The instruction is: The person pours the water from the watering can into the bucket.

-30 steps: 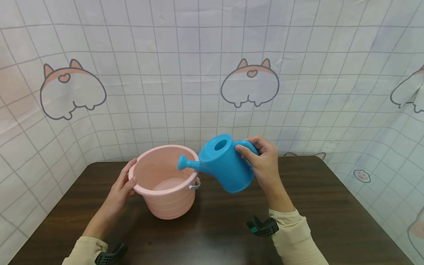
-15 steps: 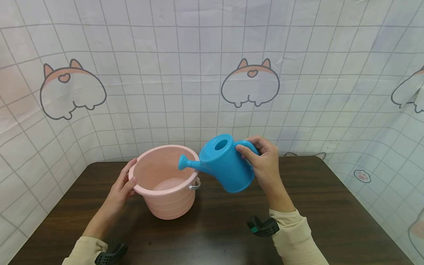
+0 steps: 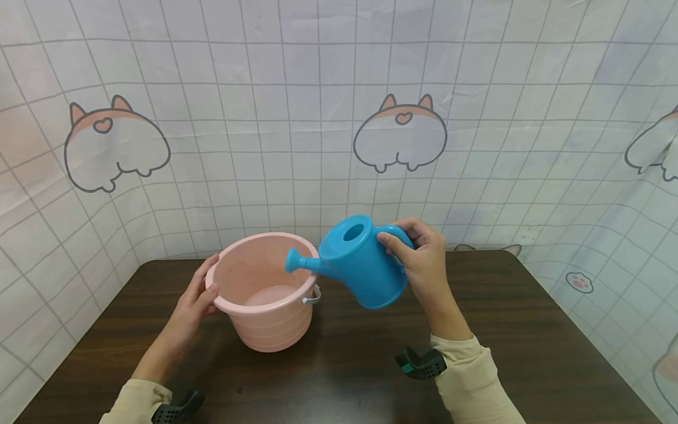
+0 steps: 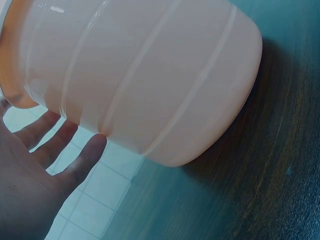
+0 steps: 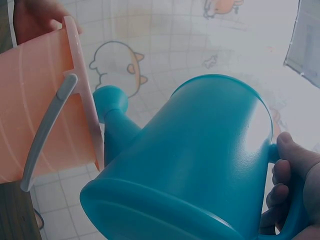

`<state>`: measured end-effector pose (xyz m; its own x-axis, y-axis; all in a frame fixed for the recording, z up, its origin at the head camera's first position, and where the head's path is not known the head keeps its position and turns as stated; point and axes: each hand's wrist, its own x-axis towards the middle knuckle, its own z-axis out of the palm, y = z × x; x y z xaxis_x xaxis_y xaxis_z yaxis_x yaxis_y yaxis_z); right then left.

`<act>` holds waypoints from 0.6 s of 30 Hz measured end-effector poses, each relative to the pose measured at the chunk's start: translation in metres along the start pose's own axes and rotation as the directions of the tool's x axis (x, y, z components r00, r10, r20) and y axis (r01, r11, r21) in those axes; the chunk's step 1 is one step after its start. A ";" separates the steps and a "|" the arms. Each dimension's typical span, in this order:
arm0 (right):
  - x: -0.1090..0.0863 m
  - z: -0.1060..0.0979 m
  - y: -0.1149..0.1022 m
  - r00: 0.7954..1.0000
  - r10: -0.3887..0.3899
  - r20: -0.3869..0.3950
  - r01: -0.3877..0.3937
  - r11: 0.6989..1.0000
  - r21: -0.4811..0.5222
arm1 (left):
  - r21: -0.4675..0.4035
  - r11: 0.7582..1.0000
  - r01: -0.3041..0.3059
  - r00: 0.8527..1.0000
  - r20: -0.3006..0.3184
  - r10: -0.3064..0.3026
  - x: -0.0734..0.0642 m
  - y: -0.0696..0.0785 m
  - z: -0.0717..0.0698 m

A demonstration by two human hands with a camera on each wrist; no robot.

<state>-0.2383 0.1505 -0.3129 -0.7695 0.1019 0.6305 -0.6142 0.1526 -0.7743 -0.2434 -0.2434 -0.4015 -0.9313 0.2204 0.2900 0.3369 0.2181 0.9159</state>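
Head view: a person's left grip [image 3: 196, 294] is holding a pale pink, round, ribbed plastic bucket [image 3: 272, 324] by the rim, its fingers spreading along the outer wall on the person's left side. In the left wrist view those fingers [image 4: 89, 155] are standing apart, and their tips are touching the wall below the rim. The bucket is standing on the dark brown, wood-grained tabletop [image 3: 360, 368] with its mouth facing up, and its grey, curved handle [image 5: 44, 127] is hanging down on the side facing the watering can.

The person's right grip [image 3: 424, 253] is curling closely round the looped handle of a bright blue plastic watering can [image 3: 365, 268]. The can is hanging clear of the tabletop, just beside the bucket, and is tilting toward it. Its flared spout head [image 3: 293, 260] is reaching over the bucket's mouth; whether the spout is touching the rim, I cannot tell.

Both forearms are wearing cream sleeves [image 3: 471, 374], and a black device [image 3: 424, 362] is sitting at each wrist. Behind, a white, grid-printed backdrop [image 3: 296, 118] is showing cartoon animal drawings [image 3: 399, 141].
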 end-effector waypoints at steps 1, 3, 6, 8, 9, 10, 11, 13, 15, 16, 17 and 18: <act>0.000 0.000 0.000 1.000 0.000 0.000 0.000 1.000 -0.001 | 0.001 1.000 -0.001 1.000 -0.001 0.001 0.000 0.000 0.000; 0.000 0.000 0.000 1.000 0.001 0.000 -0.001 1.000 -0.003 | 0.001 1.000 -0.002 1.000 -0.001 0.002 0.000 0.000 0.000; 0.000 0.000 0.001 1.000 0.002 -0.001 -0.002 1.000 -0.004 | 0.004 1.000 -0.002 1.000 -0.002 0.002 0.000 0.000 0.000; 0.000 0.000 0.001 1.000 0.002 -0.001 -0.002 1.000 -0.005 | 0.006 1.000 0.000 1.000 -0.003 0.000 0.001 0.000 0.000; 0.000 0.000 0.001 1.000 0.001 -0.001 -0.001 1.000 -0.006 | 0.008 1.000 0.000 1.000 -0.003 0.000 0.001 0.000 0.000; 0.000 0.000 0.001 1.000 0.000 0.003 0.000 1.000 -0.008 | 0.009 1.000 0.000 1.000 -0.003 0.000 0.001 0.000 0.000; 0.000 -0.001 0.001 1.000 -0.002 0.007 0.002 1.000 -0.011 | 0.009 1.000 0.000 1.000 -0.003 0.000 0.001 -0.001 0.000; 0.000 -0.001 0.001 1.000 -0.002 0.007 0.002 1.000 -0.012 | 0.011 1.000 -0.001 1.000 -0.003 0.001 0.001 -0.001 -0.001; 0.000 -0.001 0.002 1.000 -0.006 0.012 0.006 1.000 -0.015 | 0.011 1.000 -0.003 1.000 -0.005 0.003 0.001 -0.001 -0.001; 0.000 -0.001 0.002 1.000 -0.009 0.015 0.010 1.000 -0.016 | 0.010 1.000 -0.004 1.000 -0.004 0.004 0.001 -0.002 -0.001; 0.000 -0.001 0.002 1.000 -0.011 0.015 0.011 1.000 -0.017 | 0.009 1.000 -0.004 1.000 -0.005 0.004 0.001 -0.002 -0.001; 0.000 -0.001 0.002 1.000 -0.011 0.014 0.011 1.000 -0.018 | 0.010 1.000 -0.004 1.000 -0.005 0.004 0.001 -0.002 -0.001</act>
<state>-0.2395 0.1520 -0.3142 -0.7651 0.0868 0.6380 -0.6194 0.1712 -0.7661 -0.2451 -0.2440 -0.4026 -0.9306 0.2163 0.2952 0.3420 0.2266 0.9120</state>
